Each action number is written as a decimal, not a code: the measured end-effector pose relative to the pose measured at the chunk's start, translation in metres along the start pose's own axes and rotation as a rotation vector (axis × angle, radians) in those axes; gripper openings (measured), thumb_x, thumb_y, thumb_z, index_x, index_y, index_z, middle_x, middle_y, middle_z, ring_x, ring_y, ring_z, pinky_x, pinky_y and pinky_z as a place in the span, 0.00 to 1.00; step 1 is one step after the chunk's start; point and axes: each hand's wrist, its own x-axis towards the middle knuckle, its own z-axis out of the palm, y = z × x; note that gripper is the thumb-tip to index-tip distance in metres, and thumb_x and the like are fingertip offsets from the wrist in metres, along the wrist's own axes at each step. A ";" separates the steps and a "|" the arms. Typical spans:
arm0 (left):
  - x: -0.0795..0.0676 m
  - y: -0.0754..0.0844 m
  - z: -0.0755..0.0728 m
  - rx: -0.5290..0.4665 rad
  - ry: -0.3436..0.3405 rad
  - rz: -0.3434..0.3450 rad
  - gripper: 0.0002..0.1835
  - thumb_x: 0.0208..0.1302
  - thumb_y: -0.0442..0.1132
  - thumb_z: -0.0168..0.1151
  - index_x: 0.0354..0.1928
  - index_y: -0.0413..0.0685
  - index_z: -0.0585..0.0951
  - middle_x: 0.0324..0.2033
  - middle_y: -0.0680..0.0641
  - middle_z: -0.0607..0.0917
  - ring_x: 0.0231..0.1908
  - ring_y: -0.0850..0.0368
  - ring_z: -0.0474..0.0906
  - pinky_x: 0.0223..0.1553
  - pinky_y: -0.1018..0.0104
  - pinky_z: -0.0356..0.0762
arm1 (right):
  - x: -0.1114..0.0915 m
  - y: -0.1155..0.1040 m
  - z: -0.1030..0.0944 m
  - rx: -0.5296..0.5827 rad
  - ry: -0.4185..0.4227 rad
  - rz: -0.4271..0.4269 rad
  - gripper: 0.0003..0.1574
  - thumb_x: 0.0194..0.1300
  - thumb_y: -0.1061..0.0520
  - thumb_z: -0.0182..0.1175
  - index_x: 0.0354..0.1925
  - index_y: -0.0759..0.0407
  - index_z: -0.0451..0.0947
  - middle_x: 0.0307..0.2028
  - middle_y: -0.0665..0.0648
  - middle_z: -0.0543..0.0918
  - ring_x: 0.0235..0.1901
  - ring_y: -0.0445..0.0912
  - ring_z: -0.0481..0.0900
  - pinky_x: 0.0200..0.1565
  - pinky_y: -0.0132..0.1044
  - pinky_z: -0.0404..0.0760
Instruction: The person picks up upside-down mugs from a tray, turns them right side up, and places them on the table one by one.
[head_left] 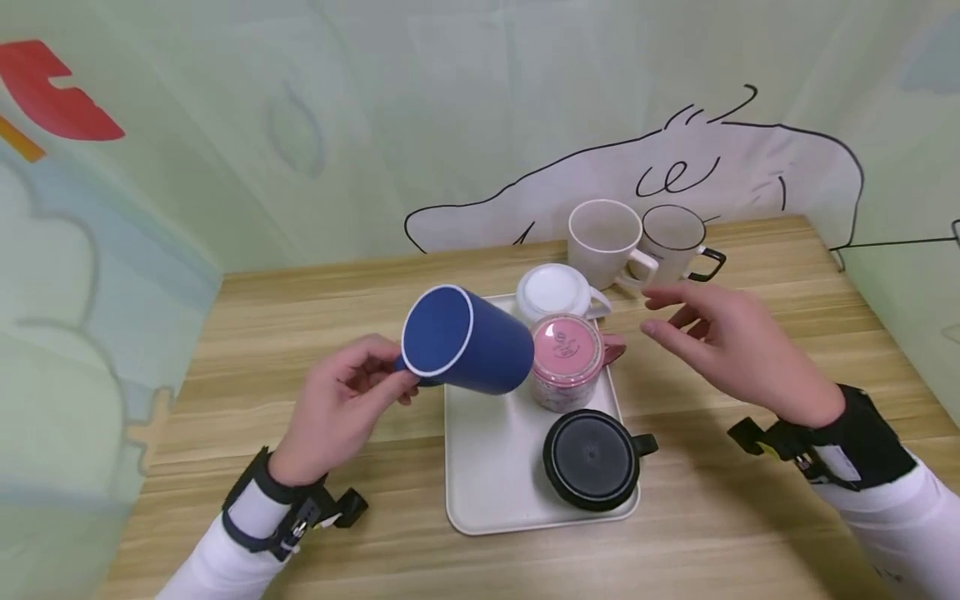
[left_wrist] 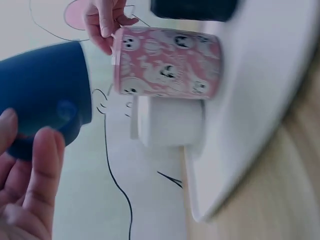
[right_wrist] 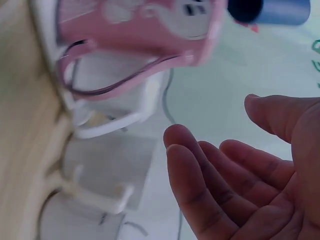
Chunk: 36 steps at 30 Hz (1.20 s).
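Note:
My left hand (head_left: 341, 404) grips the handle of a blue mug (head_left: 487, 346), which is tilted on its side above the tray with its white-rimmed mouth facing left. In the left wrist view, fingers and thumb close round that blue mug's (left_wrist: 45, 85) handle. My right hand (head_left: 727, 346) hovers in the air right of the tray, fingers loosely bent and holding nothing. Nearest to it is a pink patterned mug (head_left: 566, 354), upside down on the white tray (head_left: 487, 475). Behind this mug a white mug (head_left: 555, 292) stands inverted. A black mug (head_left: 592, 458) lies mouth-down at the front right.
Behind the tray's right corner, two upright mugs stand on the wooden table (head_left: 315, 308): a white one (head_left: 603, 237) and a white one with black rim and handle (head_left: 671, 242). A printed cloth backdrop (head_left: 450, 125) rises along the table's back edge.

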 end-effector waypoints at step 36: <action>0.132 -0.018 0.076 -0.574 0.335 0.089 0.07 0.70 0.33 0.59 0.44 0.36 0.79 0.38 0.36 0.83 0.29 0.52 0.84 0.39 0.58 0.84 | 0.111 -0.054 0.038 1.013 -0.161 0.147 0.29 0.69 0.53 0.63 0.64 0.62 0.73 0.55 0.62 0.80 0.49 0.58 0.82 0.45 0.46 0.83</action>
